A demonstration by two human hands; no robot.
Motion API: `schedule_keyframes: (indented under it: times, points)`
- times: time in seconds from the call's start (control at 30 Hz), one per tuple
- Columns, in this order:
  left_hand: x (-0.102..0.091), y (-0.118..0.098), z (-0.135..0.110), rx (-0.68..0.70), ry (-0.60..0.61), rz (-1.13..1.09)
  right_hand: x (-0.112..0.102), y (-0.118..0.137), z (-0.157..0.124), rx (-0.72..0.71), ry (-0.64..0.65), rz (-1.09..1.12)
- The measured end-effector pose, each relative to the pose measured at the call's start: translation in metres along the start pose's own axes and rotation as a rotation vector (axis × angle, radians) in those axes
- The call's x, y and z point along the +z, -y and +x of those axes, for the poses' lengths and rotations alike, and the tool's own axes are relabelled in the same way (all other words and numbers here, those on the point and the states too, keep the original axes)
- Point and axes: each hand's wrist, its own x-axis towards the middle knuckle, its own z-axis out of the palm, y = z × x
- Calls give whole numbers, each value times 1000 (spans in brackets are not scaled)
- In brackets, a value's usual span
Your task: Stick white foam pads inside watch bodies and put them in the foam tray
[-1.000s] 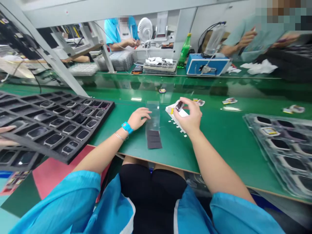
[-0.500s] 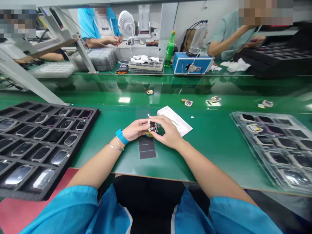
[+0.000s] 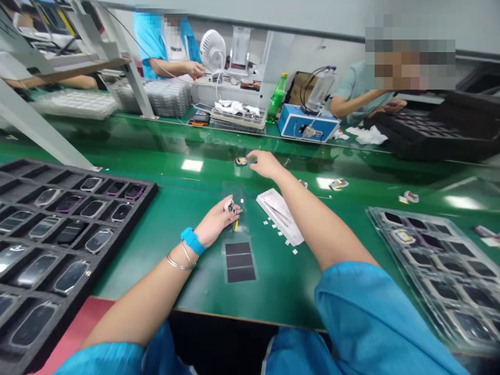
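Note:
My left hand [image 3: 216,221] rests on the green bench and pinches a small watch body [image 3: 232,207] with a yellow tab hanging below it. My right hand [image 3: 264,162] is stretched far forward over the belt, its fingers closing on another small watch body [image 3: 241,161] that lies there. A clear strip with three dark pads [image 3: 239,261] lies just in front of my left hand. A white sheet of small stickers [image 3: 280,215] sits under my right forearm, with loose white bits around it.
A black foam tray [image 3: 58,229] of watch bodies fills the left. A clear plastic tray [image 3: 441,255] of watch bodies lies at right. More small parts [image 3: 338,184] dot the belt. Other people work across the belt, near a blue box [image 3: 307,125], a fan and a green bottle.
My hands were together holding one watch body. Now my left hand keeps it alone, and my right arm has reached forward to the watch body on the belt.

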Motion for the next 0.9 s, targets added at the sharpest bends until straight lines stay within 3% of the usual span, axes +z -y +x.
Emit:
schedule_keyframes:
  times: [0.13, 0.2, 0.4, 0.6, 0.67, 0.73, 0.8, 0.83, 0.9]
  points:
    - [-2, 16, 6, 292, -27, 433, 31, 2, 48, -45, 123, -171]
    - [-1, 25, 11, 356, -22, 519, 44, 4, 63, -87, 164, -214]
    - [0, 40, 33, 423, -153, 515, 58, -2, 107, -137, 274, -332]
    - [0, 38, 44, 360, -210, 514, 54, -5, 120, -107, 272, -347]
    - [0, 35, 44, 351, -209, 548, 51, 10, 119, -115, 226, -222]
    - [-1, 32, 44, 352, -219, 568, 49, 40, 113, -150, 141, 107]
    - [-1, 29, 43, 343, -232, 569, 47, 83, 103, -223, 51, 518]
    - [-2, 28, 43, 335, -237, 563, 46, 107, 97, -262, 40, 623]
    - [-2, 27, 44, 334, -228, 531, 47, 157, 83, -323, 140, 868]
